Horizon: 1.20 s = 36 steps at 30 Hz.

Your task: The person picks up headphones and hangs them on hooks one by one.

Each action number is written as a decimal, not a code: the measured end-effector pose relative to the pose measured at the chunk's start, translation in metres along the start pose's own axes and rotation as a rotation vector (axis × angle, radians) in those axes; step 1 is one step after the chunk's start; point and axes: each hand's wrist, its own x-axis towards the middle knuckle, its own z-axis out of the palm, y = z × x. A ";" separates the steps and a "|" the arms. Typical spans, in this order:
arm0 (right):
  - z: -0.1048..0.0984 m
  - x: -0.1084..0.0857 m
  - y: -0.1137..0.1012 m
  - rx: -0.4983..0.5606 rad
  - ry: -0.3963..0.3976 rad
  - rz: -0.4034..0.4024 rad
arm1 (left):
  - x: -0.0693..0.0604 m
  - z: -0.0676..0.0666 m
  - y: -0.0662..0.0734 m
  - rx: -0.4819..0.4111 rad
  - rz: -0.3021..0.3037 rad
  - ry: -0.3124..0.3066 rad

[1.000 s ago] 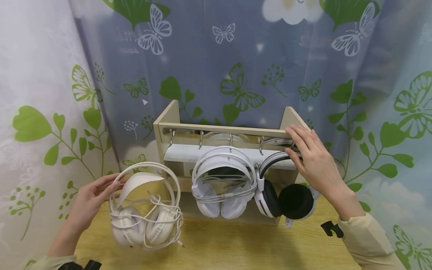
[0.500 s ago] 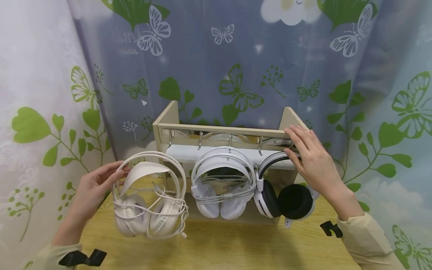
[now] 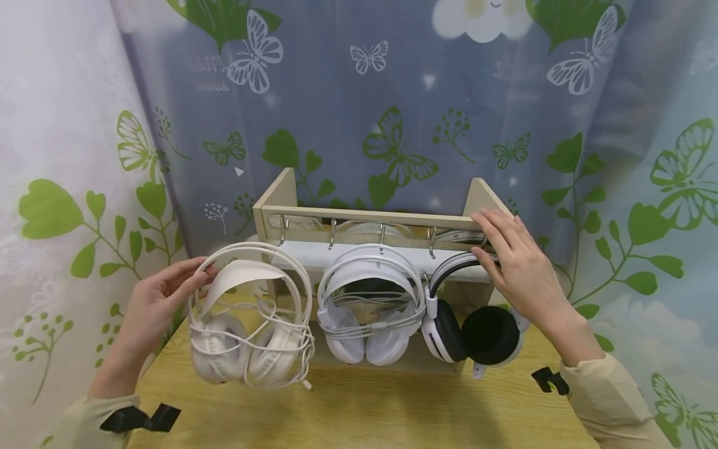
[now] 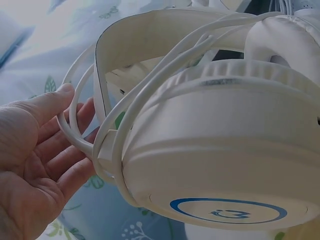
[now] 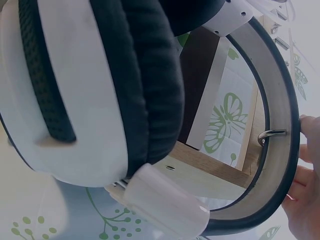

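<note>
My left hand [image 3: 154, 308] pinches the side of a white headset's [image 3: 286, 343] thin headband between thumb and fingers. A white cord wraps round that headset's ear cups. Its headband stands just in front of the rack's left end, by the leftmost hook [image 3: 283, 231]; I cannot tell whether they touch. My right hand [image 3: 521, 268] rests on the right end of the wooden rack [image 3: 370, 215], fingers laid straight over the top edge and thumb in front. Beside its thumb hangs a headset with black ear pads [image 3: 490, 335], its band over a metal hook [image 5: 272, 134].
Another white headset [image 3: 344, 337] with a grey cord hangs at the middle of the rack. Several metal hooks line the front board. Below lies the yellow wood-grain table [image 3: 392, 411]; a patterned curtain [image 3: 325, 93] surrounds the back and sides.
My left hand has raised the white headset and brought it rightward, nearer the rack's left end. My right hand stays on the rack.
</note>
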 end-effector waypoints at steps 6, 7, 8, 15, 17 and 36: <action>0.000 0.000 0.000 -0.002 0.000 -0.002 | 0.007 0.002 0.002 -0.009 -0.006 -0.006; 0.000 -0.001 0.000 0.000 0.000 -0.001 | 0.008 0.003 0.002 -0.015 -0.007 -0.007; 0.000 -0.001 0.000 -0.002 0.001 -0.002 | 0.010 0.003 0.002 -0.027 -0.008 -0.007; 0.001 0.000 0.000 -0.006 0.010 -0.011 | 0.015 0.007 -0.004 0.002 -0.017 0.008; 0.001 0.000 0.000 -0.004 0.012 -0.012 | 0.015 0.008 -0.006 0.025 -0.019 0.013; 0.000 0.000 0.001 -0.011 0.000 -0.008 | 0.027 0.012 -0.028 -0.091 -0.029 0.020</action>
